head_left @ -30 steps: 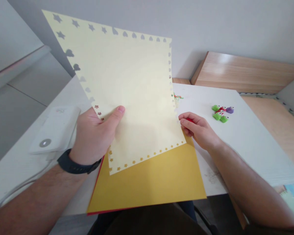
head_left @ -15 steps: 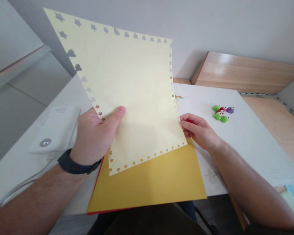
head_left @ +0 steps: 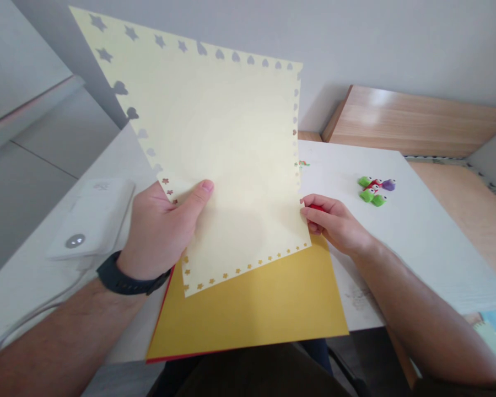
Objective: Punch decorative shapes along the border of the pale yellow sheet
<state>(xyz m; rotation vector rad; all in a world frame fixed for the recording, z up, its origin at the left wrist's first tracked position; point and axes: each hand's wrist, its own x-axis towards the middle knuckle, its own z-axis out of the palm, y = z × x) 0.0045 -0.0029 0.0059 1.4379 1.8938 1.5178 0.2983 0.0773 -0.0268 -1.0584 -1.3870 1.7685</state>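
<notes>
My star-and-heart-punched cream sheet [head_left: 231,138] has swung slightly right since a moment ago, raised above the yellow card [head_left: 252,309]. My left hand [head_left: 161,229] grips its left edge; my right hand [head_left: 334,223] curls closed over a red object [head_left: 316,207], just beside its right edge.

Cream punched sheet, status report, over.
Left hand gripping cream punched sheet, thumb on its face, raised over yellow card. Right hand closed on small red object at sheet's right edge. Green-and-purple figures beyond right hand.
</notes>
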